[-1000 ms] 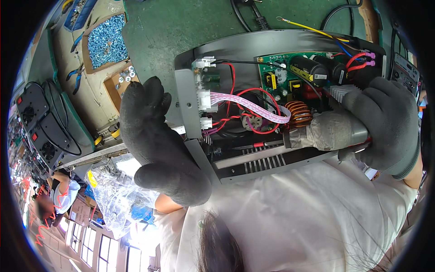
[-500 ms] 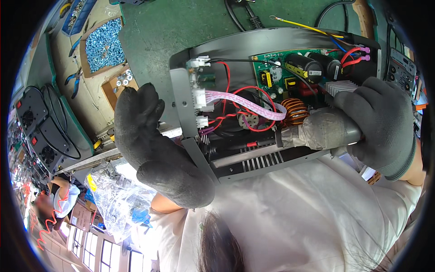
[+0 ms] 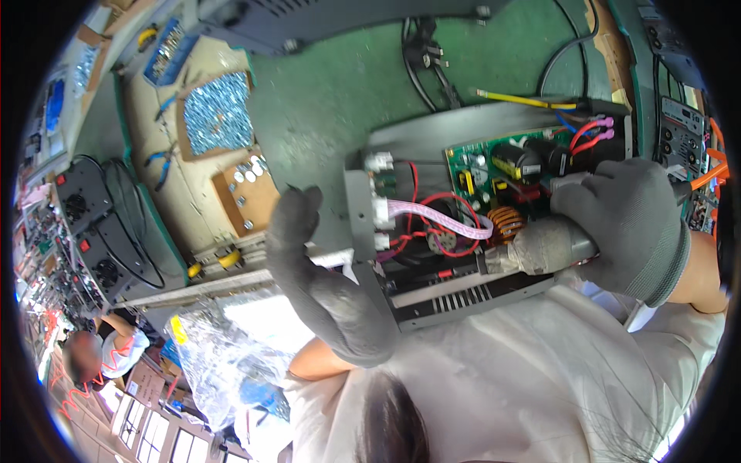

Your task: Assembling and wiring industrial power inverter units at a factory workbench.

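An open black metal case (image 3: pixel 360 212) leans against my body at the table's front edge. Inside it show a green circuit board (image 3: pixel 461 160), a copper-wound ring coil (image 3: pixel 507 224), red wires and a white-pink ribbon cable (image 3: pixel 440 219). My gloved right hand (image 3: pixel 625 228) is wrapped round a tape-covered power screwdriver (image 3: pixel 536 247), lying across the case's near side with its nose to the left. Left of the case is my gloved left hand (image 3: pixel 312 266), fingers bent together near a small cardboard box (image 3: pixel 262 193); what they pinch, if anything, is too small to tell.
Silvery screws fill a cardboard tray (image 3: pixel 216 116) at the left, beside blue-handled pliers (image 3: pixel 160 166). Another dark case (image 3: pixel 332 23) lies at the back, near a black plug (image 3: pixel 426 54). An orange hose (image 3: pixel 708 176) is at far right; a person (image 3: pixel 116 347) sits at far left.
The view has shifted, so the table and case appear further right and lower. My left hand's fingers have bent closer together. The right hand still holds the power screwdriver across the case.
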`<state>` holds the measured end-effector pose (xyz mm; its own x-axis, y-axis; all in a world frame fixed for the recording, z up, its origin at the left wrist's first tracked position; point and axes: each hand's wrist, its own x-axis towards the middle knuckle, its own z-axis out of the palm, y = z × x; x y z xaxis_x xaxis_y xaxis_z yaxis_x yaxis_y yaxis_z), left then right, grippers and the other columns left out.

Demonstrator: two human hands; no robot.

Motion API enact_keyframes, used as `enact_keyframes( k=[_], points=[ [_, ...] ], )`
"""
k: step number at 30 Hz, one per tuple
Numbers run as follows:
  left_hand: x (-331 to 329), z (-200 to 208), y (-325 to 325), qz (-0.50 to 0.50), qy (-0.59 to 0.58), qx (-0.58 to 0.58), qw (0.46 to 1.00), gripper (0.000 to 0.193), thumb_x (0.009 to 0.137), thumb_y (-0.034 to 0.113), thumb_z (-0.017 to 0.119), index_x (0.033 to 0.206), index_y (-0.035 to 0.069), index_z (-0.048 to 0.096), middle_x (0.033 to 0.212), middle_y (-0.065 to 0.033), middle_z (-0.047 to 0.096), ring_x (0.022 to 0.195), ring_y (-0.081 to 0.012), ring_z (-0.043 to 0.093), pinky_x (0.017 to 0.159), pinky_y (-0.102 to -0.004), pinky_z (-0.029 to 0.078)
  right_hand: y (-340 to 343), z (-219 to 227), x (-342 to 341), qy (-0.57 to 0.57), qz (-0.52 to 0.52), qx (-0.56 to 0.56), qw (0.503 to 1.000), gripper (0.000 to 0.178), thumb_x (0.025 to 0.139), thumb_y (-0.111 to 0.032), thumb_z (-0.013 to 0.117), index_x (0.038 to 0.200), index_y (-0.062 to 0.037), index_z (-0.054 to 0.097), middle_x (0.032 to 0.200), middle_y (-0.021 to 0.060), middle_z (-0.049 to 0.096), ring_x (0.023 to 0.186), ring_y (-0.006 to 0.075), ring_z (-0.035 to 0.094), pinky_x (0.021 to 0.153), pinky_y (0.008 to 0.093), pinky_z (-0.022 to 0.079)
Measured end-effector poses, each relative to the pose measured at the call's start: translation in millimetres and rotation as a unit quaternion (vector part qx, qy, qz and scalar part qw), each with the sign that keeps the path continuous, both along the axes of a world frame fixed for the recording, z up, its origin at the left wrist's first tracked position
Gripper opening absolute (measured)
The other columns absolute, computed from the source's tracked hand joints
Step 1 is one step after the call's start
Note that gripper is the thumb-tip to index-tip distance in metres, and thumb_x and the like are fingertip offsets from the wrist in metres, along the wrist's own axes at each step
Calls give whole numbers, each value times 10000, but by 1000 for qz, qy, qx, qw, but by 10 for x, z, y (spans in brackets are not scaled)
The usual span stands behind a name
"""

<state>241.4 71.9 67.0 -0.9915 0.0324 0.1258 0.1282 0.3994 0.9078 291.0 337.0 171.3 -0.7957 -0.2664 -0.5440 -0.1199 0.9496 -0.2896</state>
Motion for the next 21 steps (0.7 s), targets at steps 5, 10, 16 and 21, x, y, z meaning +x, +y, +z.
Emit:
enact_keyframes(
  k=[5,10,16,21],
  points=[
    [0,14,-87,-94,8,5,996,703,1060,509,426,1368,-121,473,1297,-233,562,1201,-310,545,1046,-410,412,13,66,3,14,0,4,1000,464,597,-342,828,962,-99,676,739,65,665,735,281,667,618,427,486],
    [-114,142,-93,-181,1,-84,980,635,1057,436,464,1356,-124,473,1285,-274,560,1172,-411,535,1044,-466,386,301,339,-127,56,18,-45,997,495,469,-288,860,904,-102,715,744,56,686,707,275,686,613,356,512],
    [-728,48,-132,-95,153,-135,974,747,1031,487,515,1489,-88,379,1414,-283,497,1309,-359,497,1139,-428,339,920,344,-651,258,-173,-142,940,590,577,-189,806,1130,-26,680,943,126,726,853,279,709,775,348,561],
    [-1762,14,160,-46,149,-176,972,884,859,440,754,1508,-17,365,1467,-317,402,1355,-471,406,1140,-499,339,657,816,-1431,256,-135,142,947,612,662,-414,825,1164,-84,709,978,169,734,898,360,701,786,433,547]
  ],
)
